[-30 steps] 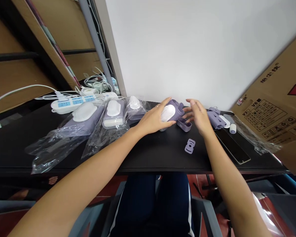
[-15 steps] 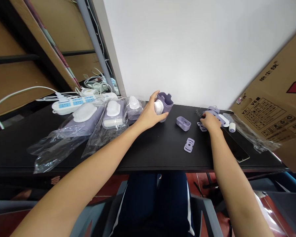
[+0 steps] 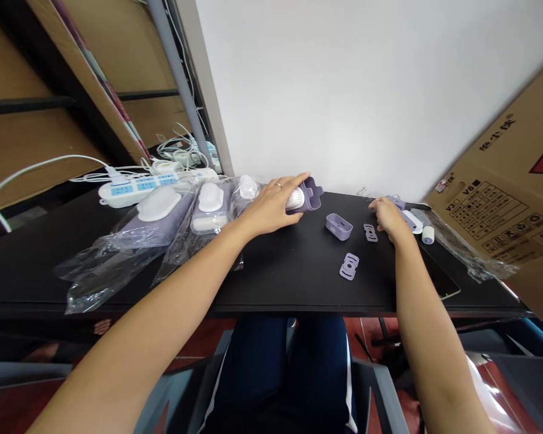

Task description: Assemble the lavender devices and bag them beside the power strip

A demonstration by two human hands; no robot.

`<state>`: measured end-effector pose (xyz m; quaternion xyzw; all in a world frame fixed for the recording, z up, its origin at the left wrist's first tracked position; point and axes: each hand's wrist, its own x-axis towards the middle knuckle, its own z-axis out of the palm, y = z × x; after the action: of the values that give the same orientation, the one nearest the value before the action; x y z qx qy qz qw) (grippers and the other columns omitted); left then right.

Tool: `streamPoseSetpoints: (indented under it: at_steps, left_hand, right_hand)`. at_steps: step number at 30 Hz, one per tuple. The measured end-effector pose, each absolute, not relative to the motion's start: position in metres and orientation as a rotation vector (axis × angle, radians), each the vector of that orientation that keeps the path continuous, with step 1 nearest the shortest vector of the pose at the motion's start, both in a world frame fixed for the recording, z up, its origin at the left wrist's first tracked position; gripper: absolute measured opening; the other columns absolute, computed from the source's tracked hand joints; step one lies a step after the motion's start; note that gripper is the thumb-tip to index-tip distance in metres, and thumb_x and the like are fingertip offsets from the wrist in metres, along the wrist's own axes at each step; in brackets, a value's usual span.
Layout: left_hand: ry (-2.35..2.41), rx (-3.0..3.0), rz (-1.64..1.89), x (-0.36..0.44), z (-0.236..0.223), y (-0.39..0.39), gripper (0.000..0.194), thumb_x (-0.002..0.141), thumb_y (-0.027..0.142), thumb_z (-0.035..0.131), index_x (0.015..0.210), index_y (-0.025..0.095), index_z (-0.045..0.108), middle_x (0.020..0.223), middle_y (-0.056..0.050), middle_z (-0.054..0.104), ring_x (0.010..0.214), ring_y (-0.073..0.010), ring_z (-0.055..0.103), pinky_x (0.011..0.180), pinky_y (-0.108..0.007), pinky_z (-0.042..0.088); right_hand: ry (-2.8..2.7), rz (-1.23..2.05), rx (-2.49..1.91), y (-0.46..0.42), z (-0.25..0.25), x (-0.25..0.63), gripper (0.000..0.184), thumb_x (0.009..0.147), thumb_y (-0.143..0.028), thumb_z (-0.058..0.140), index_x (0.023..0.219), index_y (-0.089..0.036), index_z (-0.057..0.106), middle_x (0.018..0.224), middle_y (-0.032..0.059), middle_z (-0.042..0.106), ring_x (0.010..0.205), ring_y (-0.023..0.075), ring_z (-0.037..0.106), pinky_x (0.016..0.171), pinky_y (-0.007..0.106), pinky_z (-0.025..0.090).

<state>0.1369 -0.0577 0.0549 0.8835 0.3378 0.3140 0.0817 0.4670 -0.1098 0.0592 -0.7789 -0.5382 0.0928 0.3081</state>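
My left hand [image 3: 271,206] is closed around a purple plastic container [image 3: 313,196] with a white ribbed round part [image 3: 295,199] on its side. The container is tilted, its notched open end facing right. At the right, the fingertips of my right hand [image 3: 388,218] are pinched by a thin wire spring [image 3: 362,191], which stands out against the wall. Under that hand and partly hidden by it lie a purple part [image 3: 398,202] and a white oval piece [image 3: 414,222]. A small purple open tray [image 3: 339,226] and two slotted purple plates [image 3: 349,266] rest between my hands.
Bagged purple-and-white units [image 3: 210,208] line the left, before a white power strip [image 3: 136,188]. At the right are a small white roller [image 3: 428,235], a dark flat phone-like slab [image 3: 441,274], a clear plastic bag [image 3: 475,259] and a cardboard box [image 3: 493,181]. A white wall [image 3: 366,90] stands behind.
My left hand has tipped the container over toward the right. My right hand has moved slightly up, and the spring is now higher, off the tabletop. One slotted plate is now uncovered.
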Motion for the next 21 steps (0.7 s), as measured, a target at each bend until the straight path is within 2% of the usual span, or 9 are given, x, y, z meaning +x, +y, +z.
streamPoseSetpoints:
  at_steps: [3, 6, 8, 10, 13, 16, 19, 21]
  left_hand:
    - [1.01, 2.745, 0.811, 0.133, 0.058, -0.058, 0.091, 0.085, 0.033, 0.07, 0.166, 0.037, 0.03, 0.154, -0.009, 0.051, 0.14, -0.0355, 0.046, 0.12, -0.055, 0.036]
    - [1.031, 2.781, 0.701, 0.129, 0.063, -0.06, 0.092, 0.083, 0.036, 0.071, 0.166, 0.039, 0.031, 0.147, -0.01, 0.054, 0.136, -0.0365, 0.048, 0.116, -0.055, 0.039]
    - [1.034, 2.754, 0.667, 0.127, 0.066, -0.061, 0.096, 0.082, 0.037, 0.071, 0.167, 0.038, 0.028, 0.146, -0.011, 0.055, 0.137, -0.0371, 0.048, 0.116, -0.054, 0.04]
    - [1.034, 2.715, 0.693, 0.126, 0.067, -0.061, 0.1, 0.081, 0.037, 0.073, 0.169, 0.035, 0.024, 0.148, -0.011, 0.056, 0.138, -0.038, 0.048, 0.117, -0.054, 0.039]
    - [1.021, 2.683, 0.761, 0.125, 0.066, -0.059, 0.102, 0.079, 0.04, 0.074, 0.168, 0.033, 0.024, 0.152, -0.012, 0.055, 0.138, -0.038, 0.05, 0.118, -0.053, 0.038]
    - [1.024, 2.698, 0.73, 0.126, 0.064, -0.059, 0.093, 0.08, 0.041, 0.074, 0.164, 0.033, 0.033, 0.154, -0.011, 0.054, 0.134, -0.0365, 0.055, 0.115, -0.05, 0.042]
    - [1.066, 2.754, 0.622, 0.127, 0.063, -0.059, 0.085, 0.082, 0.042, 0.071, 0.161, 0.034, 0.039, 0.148, -0.011, 0.059, 0.128, -0.0362, 0.06, 0.109, -0.049, 0.047]
    - [1.086, 2.805, 0.532, 0.129, 0.061, -0.058, 0.086, 0.084, 0.043, 0.069, 0.163, 0.035, 0.038, 0.144, -0.011, 0.063, 0.124, -0.0368, 0.062, 0.105, -0.048, 0.049]
  right_hand:
    - [-1.368, 0.259, -2.217, -0.117, 0.067, 0.469, 0.03, 0.094, -0.043, 0.045, 0.097, -0.021, 0.065, 0.106, 0.0124, 0.073, 0.086, 0.0258, 0.066, 0.071, 0.036, 0.048]
    - [-1.433, 0.3, -2.444, -0.12, 0.069, 0.471, 0.036, 0.09, -0.053, 0.06, 0.085, -0.019, 0.069, 0.089, 0.0123, 0.072, 0.081, 0.027, 0.067, 0.071, 0.037, 0.046]
    - [-1.516, 0.324, -2.558, -0.12, 0.068, 0.471, 0.031, 0.085, -0.049, 0.07, 0.085, -0.018, 0.072, 0.086, 0.0115, 0.072, 0.08, 0.0266, 0.068, 0.07, 0.036, 0.047]
    - [-1.571, 0.331, -2.586, -0.119, 0.065, 0.469, 0.026, 0.08, -0.039, 0.079, 0.094, -0.018, 0.075, 0.088, 0.0105, 0.074, 0.08, 0.0257, 0.069, 0.07, 0.035, 0.047]
    - [-1.595, 0.356, -2.551, -0.118, 0.064, 0.465, 0.026, 0.076, -0.028, 0.081, 0.099, -0.017, 0.077, 0.081, 0.0083, 0.073, 0.074, 0.0242, 0.069, 0.067, 0.034, 0.047]
    - [-1.597, 0.438, -2.549, -0.119, 0.066, 0.462, 0.009, 0.079, -0.027, 0.076, 0.081, -0.018, 0.074, 0.062, 0.0039, 0.064, 0.059, 0.0206, 0.061, 0.06, 0.034, 0.043]
    - [-1.559, 0.496, -2.475, -0.121, 0.068, 0.459, 0.021, 0.08, -0.027, 0.074, 0.063, -0.021, 0.063, 0.053, -0.0006, 0.054, 0.05, 0.0155, 0.051, 0.055, 0.032, 0.037]
    - [-1.482, 0.474, -2.305, -0.121, 0.069, 0.456, 0.027, 0.083, -0.031, 0.071, 0.061, -0.021, 0.057, 0.052, -0.0027, 0.05, 0.049, 0.0127, 0.044, 0.053, 0.03, 0.034]
